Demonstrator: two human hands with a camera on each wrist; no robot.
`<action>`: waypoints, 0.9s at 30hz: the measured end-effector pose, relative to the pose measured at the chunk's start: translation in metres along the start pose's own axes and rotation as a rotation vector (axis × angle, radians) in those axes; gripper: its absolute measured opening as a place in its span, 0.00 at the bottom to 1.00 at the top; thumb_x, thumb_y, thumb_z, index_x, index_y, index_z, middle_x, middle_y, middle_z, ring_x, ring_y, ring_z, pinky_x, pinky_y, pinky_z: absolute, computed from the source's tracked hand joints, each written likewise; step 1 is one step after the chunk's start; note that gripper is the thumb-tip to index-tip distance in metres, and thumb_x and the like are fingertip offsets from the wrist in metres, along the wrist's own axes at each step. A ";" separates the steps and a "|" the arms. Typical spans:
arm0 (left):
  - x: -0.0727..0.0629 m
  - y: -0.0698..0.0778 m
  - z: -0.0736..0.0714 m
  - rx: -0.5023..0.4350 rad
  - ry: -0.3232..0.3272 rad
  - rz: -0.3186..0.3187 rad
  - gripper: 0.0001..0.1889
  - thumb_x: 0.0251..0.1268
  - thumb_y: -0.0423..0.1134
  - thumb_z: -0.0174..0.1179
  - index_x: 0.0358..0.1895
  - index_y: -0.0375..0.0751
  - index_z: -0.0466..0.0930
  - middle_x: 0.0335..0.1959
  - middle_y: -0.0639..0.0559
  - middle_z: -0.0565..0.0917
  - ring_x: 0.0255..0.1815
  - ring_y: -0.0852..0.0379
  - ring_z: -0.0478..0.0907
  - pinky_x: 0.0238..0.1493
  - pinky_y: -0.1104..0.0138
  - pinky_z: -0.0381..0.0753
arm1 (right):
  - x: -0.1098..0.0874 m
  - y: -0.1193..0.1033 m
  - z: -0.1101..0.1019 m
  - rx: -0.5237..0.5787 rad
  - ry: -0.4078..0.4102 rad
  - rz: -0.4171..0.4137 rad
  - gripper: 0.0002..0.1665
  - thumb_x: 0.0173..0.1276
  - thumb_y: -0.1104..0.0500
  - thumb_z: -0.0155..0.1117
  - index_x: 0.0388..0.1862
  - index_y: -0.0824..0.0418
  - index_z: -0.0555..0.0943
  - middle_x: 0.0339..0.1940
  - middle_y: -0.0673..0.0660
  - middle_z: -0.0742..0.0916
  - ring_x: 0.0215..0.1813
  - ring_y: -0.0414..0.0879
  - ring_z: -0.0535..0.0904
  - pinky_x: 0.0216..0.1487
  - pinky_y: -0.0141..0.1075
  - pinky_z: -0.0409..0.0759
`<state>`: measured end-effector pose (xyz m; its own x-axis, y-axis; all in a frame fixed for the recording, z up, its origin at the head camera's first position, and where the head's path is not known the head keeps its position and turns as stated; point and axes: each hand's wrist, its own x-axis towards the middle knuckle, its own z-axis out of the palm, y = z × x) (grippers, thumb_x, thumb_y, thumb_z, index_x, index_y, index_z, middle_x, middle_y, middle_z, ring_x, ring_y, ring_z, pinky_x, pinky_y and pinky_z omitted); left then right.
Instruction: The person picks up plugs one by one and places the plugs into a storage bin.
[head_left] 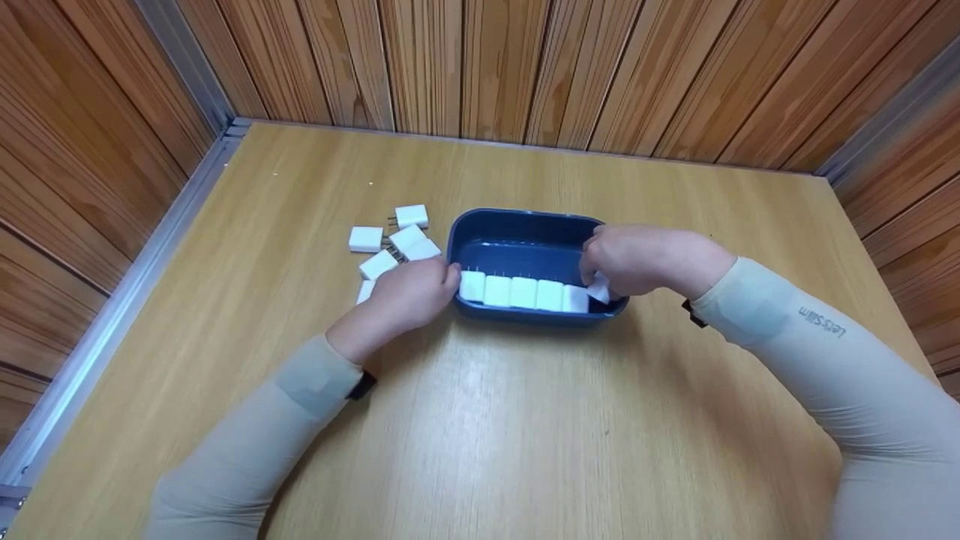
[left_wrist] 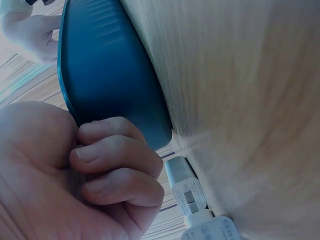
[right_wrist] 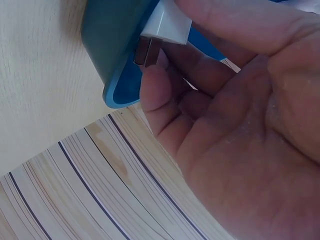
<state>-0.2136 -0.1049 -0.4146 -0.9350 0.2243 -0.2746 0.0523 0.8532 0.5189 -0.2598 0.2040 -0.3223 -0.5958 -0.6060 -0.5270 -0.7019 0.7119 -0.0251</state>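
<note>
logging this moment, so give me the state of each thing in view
blue box: upright, open-topped, partly filled
row of chargers: side by side inside, prongs showing
held charger: tilted, prongs exposed
loose chargers: clustered left of blue box
left hand: holding blue box's left end
right hand: pinching held charger

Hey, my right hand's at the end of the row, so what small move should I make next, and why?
Probably ease the white charger in your right hand down square beside the row of five. It looks tilted, while those sit in line, and your left hand is at the other end of the blue tray.
</note>
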 end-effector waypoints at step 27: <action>0.001 0.001 0.000 0.029 0.012 -0.003 0.27 0.94 0.56 0.39 0.57 0.41 0.85 0.32 0.45 0.79 0.34 0.46 0.80 0.38 0.56 0.74 | 0.018 0.010 0.000 0.108 -0.140 0.026 0.15 0.74 0.73 0.66 0.53 0.58 0.89 0.50 0.58 0.87 0.51 0.58 0.80 0.62 0.58 0.84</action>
<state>-0.2142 -0.1041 -0.4147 -0.9393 0.2163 -0.2663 0.0596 0.8673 0.4943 -0.2770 0.2004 -0.3320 -0.5478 -0.5366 -0.6418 -0.6360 0.7655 -0.0971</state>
